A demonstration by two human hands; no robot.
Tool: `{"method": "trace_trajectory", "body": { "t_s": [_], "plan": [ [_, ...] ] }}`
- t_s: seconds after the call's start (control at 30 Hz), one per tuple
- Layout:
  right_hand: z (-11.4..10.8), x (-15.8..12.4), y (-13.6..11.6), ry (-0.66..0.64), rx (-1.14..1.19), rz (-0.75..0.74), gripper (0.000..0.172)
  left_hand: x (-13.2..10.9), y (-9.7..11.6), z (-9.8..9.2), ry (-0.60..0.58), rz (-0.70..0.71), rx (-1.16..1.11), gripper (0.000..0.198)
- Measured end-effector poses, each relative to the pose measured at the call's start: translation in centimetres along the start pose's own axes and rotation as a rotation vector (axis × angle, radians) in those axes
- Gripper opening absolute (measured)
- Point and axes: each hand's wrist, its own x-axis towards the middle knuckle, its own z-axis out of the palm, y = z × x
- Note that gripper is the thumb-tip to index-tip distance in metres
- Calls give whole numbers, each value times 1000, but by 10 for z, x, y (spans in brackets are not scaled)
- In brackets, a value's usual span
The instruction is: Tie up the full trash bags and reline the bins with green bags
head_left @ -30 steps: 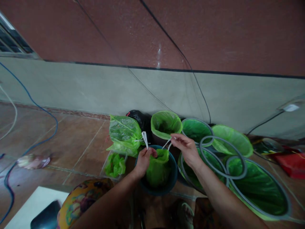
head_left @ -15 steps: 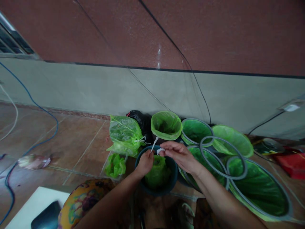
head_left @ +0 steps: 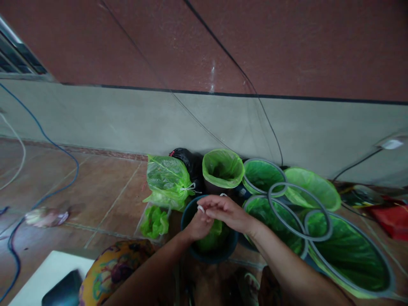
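My left hand [head_left: 199, 226] and my right hand [head_left: 230, 213] meet over a dark blue bucket [head_left: 235, 246]. A white tie strip [head_left: 200, 208] shows at the fingertips of my left hand, which is closed on it. My right hand's fingers are bent together against the left ones. Another bit of white strip shows just behind my right knuckles, so that hand seems closed on the strip too; its grip is partly hidden. Below the hands, a green plastic bag [head_left: 208, 244] sits inside the bucket, its top covered by my hands.
Beyond the bucket stands a bin lined with light green plastic [head_left: 223, 180]. Several green-lined bins with grey rims [head_left: 350, 250] crowd the right, a loose grey ring [head_left: 270, 208] across them. To the left lie a tied green bag [head_left: 168, 182], a black bag [head_left: 188, 163] and a blue hose [head_left: 57, 142].
My right hand has moved left, onto the left hand's fingertips. The white strip that stood up from my left hand is now mostly hidden between the hands.
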Motion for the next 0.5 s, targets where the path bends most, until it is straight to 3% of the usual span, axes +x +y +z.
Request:
{"method": "trace_trajectory", "body": {
  "t_s": [0.07,0.13,0.3,0.43,0.5],
  "plan": [
    [-10,1,11,202,-303,14,42,0,-3,-4,-43,-13,91,33],
    [-20,-1,24,283,-616,16,44,0,-5,-8,-60,-59,162,44],
    [-20,-9,45,74,-987,64,34,1,-6,-11,-86,-70,152,53],
    [-16,-10,44,66,-1138,69,15,2,-9,-8,-103,-117,56,54],
    [-17,-11,43,83,-1178,84,22,3,-9,-8,-47,-169,-24,51]
  ]
}}
